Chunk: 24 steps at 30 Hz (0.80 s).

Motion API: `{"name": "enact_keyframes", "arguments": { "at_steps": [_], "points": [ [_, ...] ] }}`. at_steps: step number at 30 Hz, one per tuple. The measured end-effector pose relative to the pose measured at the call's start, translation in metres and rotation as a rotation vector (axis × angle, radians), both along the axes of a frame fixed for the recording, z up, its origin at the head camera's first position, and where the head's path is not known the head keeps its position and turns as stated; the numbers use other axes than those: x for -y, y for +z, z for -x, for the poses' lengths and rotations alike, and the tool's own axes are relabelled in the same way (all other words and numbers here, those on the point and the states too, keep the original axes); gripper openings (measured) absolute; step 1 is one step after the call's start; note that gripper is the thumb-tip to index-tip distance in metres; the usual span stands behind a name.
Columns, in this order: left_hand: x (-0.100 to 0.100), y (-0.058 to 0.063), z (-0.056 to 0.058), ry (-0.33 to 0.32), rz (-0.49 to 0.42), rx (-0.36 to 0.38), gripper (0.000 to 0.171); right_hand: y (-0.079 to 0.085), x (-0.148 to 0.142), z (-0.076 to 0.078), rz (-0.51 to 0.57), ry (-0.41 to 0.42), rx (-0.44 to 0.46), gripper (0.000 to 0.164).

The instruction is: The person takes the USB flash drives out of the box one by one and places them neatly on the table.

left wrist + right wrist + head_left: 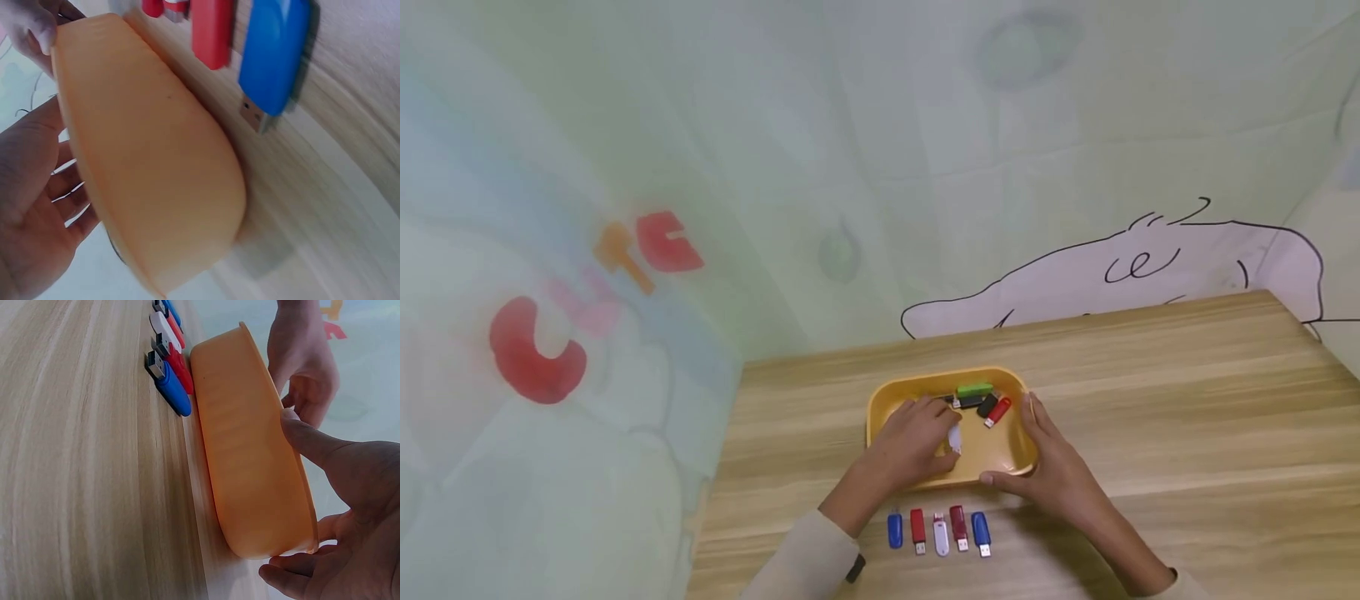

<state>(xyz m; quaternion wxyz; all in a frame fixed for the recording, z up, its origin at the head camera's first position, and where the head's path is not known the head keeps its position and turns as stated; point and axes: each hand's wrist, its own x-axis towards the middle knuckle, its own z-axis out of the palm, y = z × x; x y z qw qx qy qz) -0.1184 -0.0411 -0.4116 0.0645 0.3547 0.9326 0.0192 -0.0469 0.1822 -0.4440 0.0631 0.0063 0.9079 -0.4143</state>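
Observation:
A yellow-orange plastic tray [1000, 467] sits on the wooden table. My left hand [912, 442] reaches into its left part, thumb and fingers about a white USB flash drive [955, 438]; the rim hides these fingertips in the left wrist view. With the thumb on the front rim and the fingers round the right end, my right hand [359, 500] holds the tray. Beyond the left hand, inside the tray, lie a green drive [974, 389], black drives [988, 406] and a red drive [997, 412].
In front of the tray several USB drives lie in a row: blue [895, 530], red [918, 530], white [942, 537], dark red [958, 527] and blue [981, 532]. A printed cloth [850, 167] hangs behind the table [1165, 417].

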Motion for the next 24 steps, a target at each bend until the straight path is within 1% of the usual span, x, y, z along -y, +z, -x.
{"name": "enact_keyframes", "arguments": {
  "at_steps": [5,11,15,19,21,24],
  "points": [
    [-0.001,0.006,-0.007,-0.038,0.013,-0.043,0.051,-0.001,0.000,0.000,0.001,-0.001,-0.005,0.130],
    [-0.001,0.013,-0.015,-0.055,0.019,-0.061,0.052,-0.003,-0.001,0.000,-0.008,-0.002,-0.019,0.130],
    [0.001,0.017,-0.020,-0.070,0.007,-0.077,0.052,-0.004,-0.002,0.000,-0.003,0.005,-0.032,0.130],
    [0.004,0.020,-0.026,-0.098,-0.011,-0.097,0.051,-0.004,-0.001,0.000,-0.004,0.005,-0.027,0.131],
    [0.004,0.021,-0.028,-0.105,-0.015,-0.095,0.050,-0.003,-0.001,0.000,-0.006,0.002,-0.023,0.130],
    [0.006,0.024,-0.032,-0.096,-0.018,-0.076,0.050,-0.003,0.000,0.001,-0.006,0.006,-0.015,0.130]
  ]
}}
